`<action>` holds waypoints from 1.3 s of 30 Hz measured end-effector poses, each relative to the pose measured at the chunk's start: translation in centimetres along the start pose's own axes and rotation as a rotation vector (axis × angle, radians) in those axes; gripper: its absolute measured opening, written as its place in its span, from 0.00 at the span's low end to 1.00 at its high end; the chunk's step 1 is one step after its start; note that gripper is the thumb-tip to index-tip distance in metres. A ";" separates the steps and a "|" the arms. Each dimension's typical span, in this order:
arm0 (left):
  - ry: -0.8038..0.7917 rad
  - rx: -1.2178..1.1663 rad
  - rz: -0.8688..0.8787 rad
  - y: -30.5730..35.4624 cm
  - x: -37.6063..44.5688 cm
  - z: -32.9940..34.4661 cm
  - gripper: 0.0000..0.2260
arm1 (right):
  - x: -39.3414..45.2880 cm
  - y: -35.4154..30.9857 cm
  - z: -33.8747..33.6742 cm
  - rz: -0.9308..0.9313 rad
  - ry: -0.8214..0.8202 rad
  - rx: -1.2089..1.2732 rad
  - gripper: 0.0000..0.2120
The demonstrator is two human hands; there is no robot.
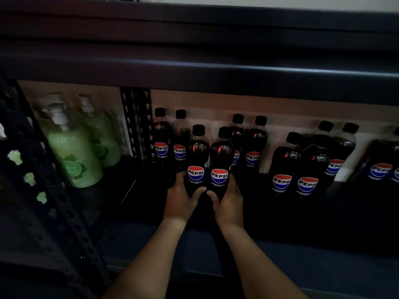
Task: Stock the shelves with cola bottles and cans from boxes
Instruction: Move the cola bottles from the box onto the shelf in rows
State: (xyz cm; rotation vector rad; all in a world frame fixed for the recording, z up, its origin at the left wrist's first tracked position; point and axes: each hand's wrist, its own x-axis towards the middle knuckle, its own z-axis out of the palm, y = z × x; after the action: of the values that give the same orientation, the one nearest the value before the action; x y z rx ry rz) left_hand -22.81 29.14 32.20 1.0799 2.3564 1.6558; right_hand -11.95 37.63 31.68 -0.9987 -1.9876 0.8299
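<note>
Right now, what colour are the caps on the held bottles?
Black caps, head view.

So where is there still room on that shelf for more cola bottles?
There is bare dark shelf in front, between the two bottles in the left hand and right hand and the front pair on the right. The strip by the upright post is open too. The back wall is crowded with bottles.

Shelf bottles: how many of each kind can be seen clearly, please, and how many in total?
Cola bottles: 11, plus a twelfth cut off by the right edge.
Green pump bottles: 2 clear, perhaps a third behind, too blurred to tell.
Total: 13 clearly seen.
</note>
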 end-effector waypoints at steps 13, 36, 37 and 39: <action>0.023 -0.174 -0.152 0.7 -2.3 1.0 0.40 | -1.0 1.7 0.2 0.141 -0.039 0.233 0.48; -0.162 -0.118 0.138 -2.1 -34.7 15.8 0.13 | -24.5 22.2 -16.8 -0.218 -0.161 0.191 0.10; -0.203 -0.116 0.098 -4.4 -36.1 17.5 0.14 | -25.8 25.0 -16.1 -0.173 -0.195 0.164 0.10; -0.314 -0.103 0.035 -9.4 -39.0 21.1 0.15 | -28.7 31.1 -14.3 -0.098 -0.253 0.093 0.09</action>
State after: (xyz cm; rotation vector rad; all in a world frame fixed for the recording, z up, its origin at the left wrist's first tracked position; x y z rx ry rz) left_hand 10.84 22.00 2.67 1.2617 2.0458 1.4719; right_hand 23.21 31.41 4.82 -0.7673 -2.1680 1.0260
